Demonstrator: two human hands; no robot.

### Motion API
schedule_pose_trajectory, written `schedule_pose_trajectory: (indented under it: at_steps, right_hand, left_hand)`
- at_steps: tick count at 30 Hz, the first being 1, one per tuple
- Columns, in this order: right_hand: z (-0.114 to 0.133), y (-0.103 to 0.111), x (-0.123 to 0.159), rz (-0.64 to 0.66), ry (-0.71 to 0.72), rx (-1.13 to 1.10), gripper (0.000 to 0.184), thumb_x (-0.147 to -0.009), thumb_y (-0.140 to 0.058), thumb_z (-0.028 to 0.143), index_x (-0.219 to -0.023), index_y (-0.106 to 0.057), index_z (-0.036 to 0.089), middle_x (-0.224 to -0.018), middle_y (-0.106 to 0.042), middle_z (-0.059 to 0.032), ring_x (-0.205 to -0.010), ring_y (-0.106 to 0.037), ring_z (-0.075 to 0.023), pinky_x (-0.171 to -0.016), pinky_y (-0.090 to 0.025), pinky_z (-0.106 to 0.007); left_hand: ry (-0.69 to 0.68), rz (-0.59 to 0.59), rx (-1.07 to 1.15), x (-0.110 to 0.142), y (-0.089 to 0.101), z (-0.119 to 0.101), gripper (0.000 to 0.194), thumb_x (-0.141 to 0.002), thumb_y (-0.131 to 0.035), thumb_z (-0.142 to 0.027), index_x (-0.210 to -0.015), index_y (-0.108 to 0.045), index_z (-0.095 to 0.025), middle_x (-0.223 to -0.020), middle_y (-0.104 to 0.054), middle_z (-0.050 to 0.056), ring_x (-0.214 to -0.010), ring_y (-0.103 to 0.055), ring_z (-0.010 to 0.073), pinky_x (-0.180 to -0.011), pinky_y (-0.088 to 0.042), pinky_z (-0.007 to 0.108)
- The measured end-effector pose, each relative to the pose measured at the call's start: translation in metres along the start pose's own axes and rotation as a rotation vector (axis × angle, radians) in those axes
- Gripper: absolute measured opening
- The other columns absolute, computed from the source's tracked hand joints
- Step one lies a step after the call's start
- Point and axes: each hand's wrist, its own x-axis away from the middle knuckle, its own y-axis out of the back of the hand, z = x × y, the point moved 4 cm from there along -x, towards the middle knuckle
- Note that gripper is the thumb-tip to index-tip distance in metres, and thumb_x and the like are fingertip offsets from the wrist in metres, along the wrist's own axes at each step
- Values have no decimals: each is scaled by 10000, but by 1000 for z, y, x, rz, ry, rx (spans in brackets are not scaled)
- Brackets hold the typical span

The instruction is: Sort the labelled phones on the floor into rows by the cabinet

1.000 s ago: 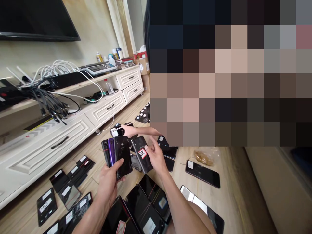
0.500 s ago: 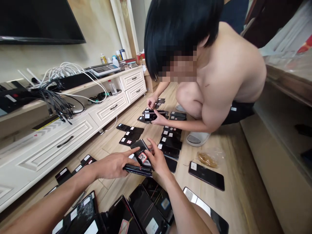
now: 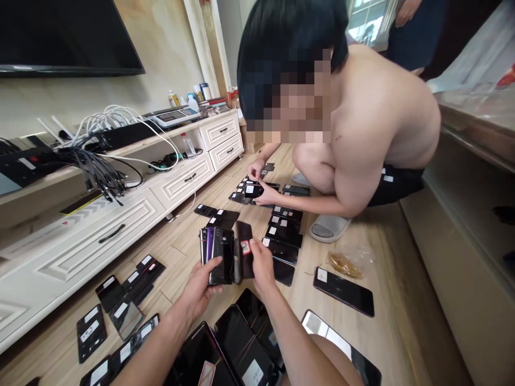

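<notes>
My left hand (image 3: 203,287) grips a fanned stack of dark phones (image 3: 217,254), held upright with their backs toward me, thumb across the front one. My right hand (image 3: 261,268) pinches another dark phone with a red-and-white sticker (image 3: 244,252), pressed against the right side of that stack. Both hands hover above the wooden floor (image 3: 386,332), over several large dark tablets (image 3: 237,343) lying near my knees. Across from me a crouching person holds a phone (image 3: 253,190) in both hands above rows of labelled phones (image 3: 284,230).
More labelled phones (image 3: 116,308) lie on the floor at the left beside a white TV cabinet (image 3: 120,214) carrying a bundle of charging cables (image 3: 96,166). A single phone (image 3: 344,290) and a plastic bag of rubber bands (image 3: 341,262) lie to the right. A low bench edge runs along the right.
My left hand tipped the stack flat half a second ago and has now raised it upright again. My right hand brought the stickered phone against the stack. The view has panned slightly.
</notes>
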Motion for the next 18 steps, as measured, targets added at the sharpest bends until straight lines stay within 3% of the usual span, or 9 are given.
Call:
schedule_pose_trajectory:
  at_steps: [3,7,12,18]
  right_hand:
    - [-9,-7,6,-16,31,128,375,-861,-658,530,-1074,-783,249,-1078,-771,-49,-1016,-671,-277,-969,-481,-399]
    - [-29,-4,5,-76,-17,176,370,-830,-696,482,-1092,-797,241,-1199,-742,-83,-1194,-623,-309,-1116,-400,-444]
    - [-34,1,1,-37,-39,159,439,-862,-664,501,-1193,-776,235,-1305,-716,-89,-1246,-625,-292,-1147,-406,-436]
    - [-30,-3,2,28,-42,124,473,-863,-632,491,-1238,-754,228,-1343,-704,-68,-1280,-608,-286,-1154,-415,-434]
  left_hand:
    - [48,44,22,1,-20,14,275,-914,-729,-360,-1039,-666,-124,-799,-680,63,-619,-644,169,-436,-547,248]
    - [96,124,107,-2,-41,25,422,-969,-646,-491,-1190,-664,-132,-994,-726,135,-744,-693,193,-588,-616,313]
    - [122,165,133,-8,-51,31,373,-879,-752,-280,-1210,-636,-153,-1001,-729,109,-777,-693,190,-653,-611,317]
    - [158,193,110,-11,-40,32,430,-769,-683,-116,-1191,-600,-137,-912,-718,98,-762,-685,212,-659,-620,368]
